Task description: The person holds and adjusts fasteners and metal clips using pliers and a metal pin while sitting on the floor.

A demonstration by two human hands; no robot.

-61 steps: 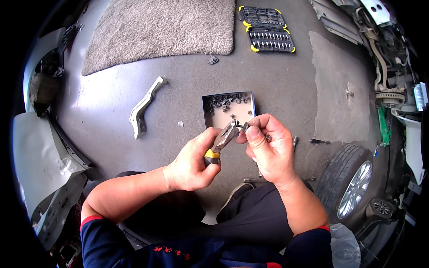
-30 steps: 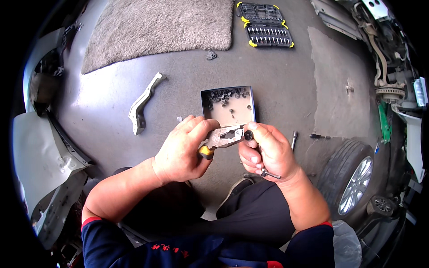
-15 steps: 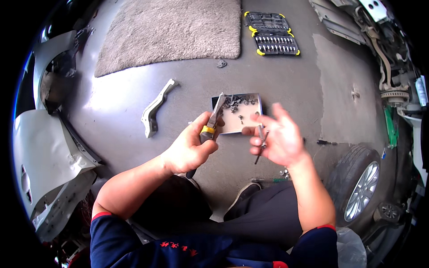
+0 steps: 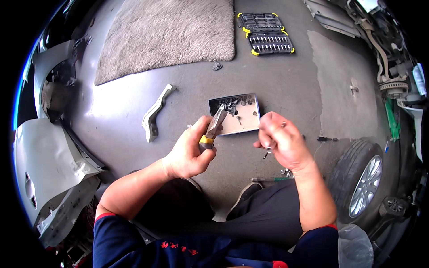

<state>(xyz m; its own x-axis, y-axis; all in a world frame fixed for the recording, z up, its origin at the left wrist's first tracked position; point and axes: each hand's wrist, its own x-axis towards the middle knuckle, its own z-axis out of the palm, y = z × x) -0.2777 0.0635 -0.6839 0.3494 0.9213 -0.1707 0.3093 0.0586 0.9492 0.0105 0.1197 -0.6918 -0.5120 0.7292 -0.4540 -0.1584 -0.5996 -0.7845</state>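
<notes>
My left hand [image 4: 188, 151] is closed around a pair of pliers [image 4: 217, 123] with grey and yellow handles. Their jaws point away from me, over the left part of a shallow box [image 4: 246, 125]. Inside that box, small dark fasteners [image 4: 243, 99] gather along the far side, with a few loose ones nearer the middle. Just right of the box, my right hand [image 4: 288, 145] is curled shut. A thin metal rod-like piece [image 4: 267, 155] sticks out below its fingers; the rest of it is hidden in the hand.
A silvery metal bracket [image 4: 154, 114] lies at the left, near a car door panel [image 4: 49, 165]. Beyond the box are a grey carpet [image 4: 165, 40] and an open socket set [image 4: 268, 40]. To the right stand a wheel [image 4: 362, 183] and a dark screwdriver [image 4: 327, 139] on the floor.
My right hand's spread fingers have curled closed around the thin metal pieces. The pliers in my left hand have tipped slightly, their jaws now lower in the picture.
</notes>
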